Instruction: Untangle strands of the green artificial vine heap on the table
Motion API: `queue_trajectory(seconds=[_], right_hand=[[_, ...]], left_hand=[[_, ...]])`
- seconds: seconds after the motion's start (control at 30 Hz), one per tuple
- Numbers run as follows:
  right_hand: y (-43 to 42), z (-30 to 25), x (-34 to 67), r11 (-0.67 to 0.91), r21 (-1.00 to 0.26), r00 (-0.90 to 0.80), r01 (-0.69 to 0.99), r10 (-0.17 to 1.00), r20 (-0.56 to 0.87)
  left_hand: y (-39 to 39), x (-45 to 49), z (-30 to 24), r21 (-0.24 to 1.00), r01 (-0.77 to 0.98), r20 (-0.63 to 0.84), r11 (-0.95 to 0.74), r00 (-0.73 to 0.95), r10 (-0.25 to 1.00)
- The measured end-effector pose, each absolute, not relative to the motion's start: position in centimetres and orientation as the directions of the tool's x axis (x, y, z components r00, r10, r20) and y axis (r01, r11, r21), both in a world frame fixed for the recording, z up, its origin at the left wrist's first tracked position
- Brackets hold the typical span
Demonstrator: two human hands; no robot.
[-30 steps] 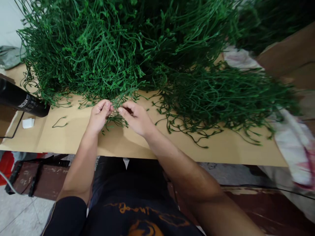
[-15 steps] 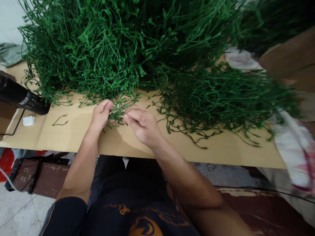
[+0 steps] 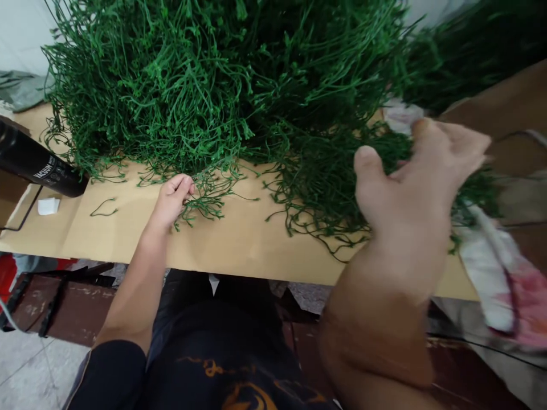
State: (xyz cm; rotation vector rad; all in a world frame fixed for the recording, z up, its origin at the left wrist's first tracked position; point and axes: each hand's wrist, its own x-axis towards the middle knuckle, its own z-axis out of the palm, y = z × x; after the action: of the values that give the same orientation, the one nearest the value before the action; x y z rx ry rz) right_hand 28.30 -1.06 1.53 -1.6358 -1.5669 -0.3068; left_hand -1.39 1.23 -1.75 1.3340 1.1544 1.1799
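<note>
My left hand [image 3: 170, 200] is closed, thumb against fingers, around a small bunch of green artificial stems [image 3: 208, 204] with little forked tips. The bunch fans out to the right of the fist, just over the brown paper. Raised above the right-hand pile of green stems [image 3: 325, 182], my right hand [image 3: 410, 188] has its thumb spread away from its fingers, and nothing shows in it. It looks somewhat blurred and hides part of that pile. A much larger heap of the same stems [image 3: 183, 91] rises behind both hands.
Brown paper [image 3: 239, 245] covers the table. At left stand a black vacuum bottle [image 3: 40, 162] and a white scrap [image 3: 48, 206]. One loose stem [image 3: 103, 212] lies nearby. A red-and-white cloth [image 3: 491, 279] hangs at right, below a cardboard box [image 3: 508, 114].
My right hand has left the spot beside my left hand, swung far to the right and opened. My left hand has stayed nearly in place, still gripping its stems.
</note>
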Motion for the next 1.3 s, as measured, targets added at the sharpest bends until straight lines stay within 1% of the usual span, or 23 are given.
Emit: queue_trajectory(seconds=[0.03, 0.07, 0.1, 0.13, 0.17, 0.2, 0.27, 0.33, 0.4, 0.5, 0.6, 0.7, 0.77, 0.87, 0.93, 0.97, 1.0, 1.07, 1.17, 1.23, 1.3], right_hand=[[-1.0, 0.8, 27.9, 0.081, -0.421, 0.237, 0.903, 0.724, 0.648], [-1.0, 0.2, 26.8, 0.110, -0.446, 0.213, 0.888, 0.761, 0.612], [-1.2, -0.2, 25.1, 0.185, -0.478, 0.150, 0.858, 0.801, 0.580], [-1.4, -0.5, 23.0, 0.309, -0.507, 0.007, 0.805, 0.848, 0.530], [-1.6, -0.7, 20.7, 0.379, -0.572, -0.095, 0.727, 0.881, 0.463], [-1.7, -0.8, 18.5, 0.412, -0.637, -0.173, 0.651, 0.898, 0.404], [-1.6, -0.8, 14.9, 0.404, -0.731, -0.265, 0.550, 0.914, 0.306], [-1.4, -0.7, 13.1, 0.366, -0.795, -0.282, 0.484, 0.925, 0.254], [-1.3, -0.7, 12.8, 0.350, -0.842, -0.268, 0.410, 0.929, 0.256], [-1.6, -1.0, 13.1, 0.357, -0.875, -0.257, 0.327, 0.925, 0.281], [-2.3, -1.6, 12.8, 0.306, -0.903, -0.257, 0.301, 0.938, 0.232], [-3.4, -1.5, 12.6, 0.273, -0.928, -0.249, 0.252, 0.945, 0.210], [-4.3, -0.4, 13.1, 0.320, -0.923, -0.250, 0.216, 0.932, 0.264], [-5.8, 2.1, 14.8, 0.453, -0.873, -0.247, 0.183, 0.880, 0.405], [-6.2, 3.5, 16.2, 0.499, -0.847, -0.241, 0.182, 0.858, 0.454], [-6.1, 3.8, 16.8, 0.496, -0.850, -0.234, 0.179, 0.860, 0.453], [-5.8, 3.8, 17.3, 0.475, -0.865, -0.224, 0.163, 0.871, 0.437], [-4.9, 3.0, 18.0, 0.377, -0.921, -0.194, 0.099, 0.915, 0.354], [-3.7, 1.2, 18.2, 0.212, -0.977, -0.151, -0.007, 0.966, 0.211], [-3.4, 0.6, 17.8, 0.199, -0.980, -0.141, -0.021, 0.970, 0.200], [-3.3, 0.5, 17.1, 0.238, -0.971, -0.146, -0.005, 0.961, 0.237]], left_hand=[[1.2, -1.3, -1.6, 0.997, 0.034, 0.064, -0.068, 0.090, 0.994], [1.2, -1.2, -1.5, 0.998, 0.023, 0.063, -0.066, 0.098, 0.993], [1.1, -1.2, -1.5, 0.997, 0.017, 0.069, -0.071, 0.105, 0.992], [1.1, -1.2, -1.5, 0.997, 0.016, 0.075, -0.078, 0.115, 0.990], [1.1, -1.2, -1.5, 0.996, 0.020, 0.083, -0.086, 0.128, 0.988], [1.0, -1.1, -1.6, 0.995, 0.024, 0.090, -0.094, 0.141, 0.986], [1.0, -1.1, -1.7, 0.994, 0.026, 0.103, -0.108, 0.155, 0.983], [1.1, -1.2, -1.9, 0.993, 0.036, 0.104, -0.111, 0.157, 0.982], [1.4, -1.3, -2.1, 0.990, 0.065, 0.112, -0.122, 0.133, 0.985], [1.8, -1.4, -2.3, 0.978, 0.168, 0.119, -0.126, 0.050, 0.992], [1.9, -1.1, -2.4, 0.958, 0.263, 0.117, -0.112, -0.003, 0.993], [1.8, -1.0, -2.4, 0.953, 0.286, 0.111, -0.102, -0.015, 0.994], [2.0, -1.6, -2.4, 0.947, 0.306, 0.128, -0.100, -0.073, 0.989], [2.5, -3.3, -2.4, 0.944, 0.313, 0.197, -0.109, -0.267, 0.943], [2.6, -4.3, -2.2, 0.962, 0.240, 0.208, -0.127, -0.350, 0.913], [2.5, -4.5, -2.1, 0.974, 0.191, 0.186, -0.124, -0.349, 0.919], [2.4, -4.5, -2.0, 0.983, 0.145, 0.155, -0.113, -0.318, 0.935], [1.8, -3.8, -1.6, 0.993, 0.071, 0.104, -0.091, -0.209, 0.972], [0.9, -2.1, -1.1, 0.995, -0.022, 0.098, -0.098, -0.003, 0.995], [0.5, -1.1, -1.0, 0.993, -0.079, 0.098, -0.090, 0.107, 0.989], [0.3, -0.5, -0.9, 0.992, -0.104, 0.088, -0.071, 0.173, 0.981]])
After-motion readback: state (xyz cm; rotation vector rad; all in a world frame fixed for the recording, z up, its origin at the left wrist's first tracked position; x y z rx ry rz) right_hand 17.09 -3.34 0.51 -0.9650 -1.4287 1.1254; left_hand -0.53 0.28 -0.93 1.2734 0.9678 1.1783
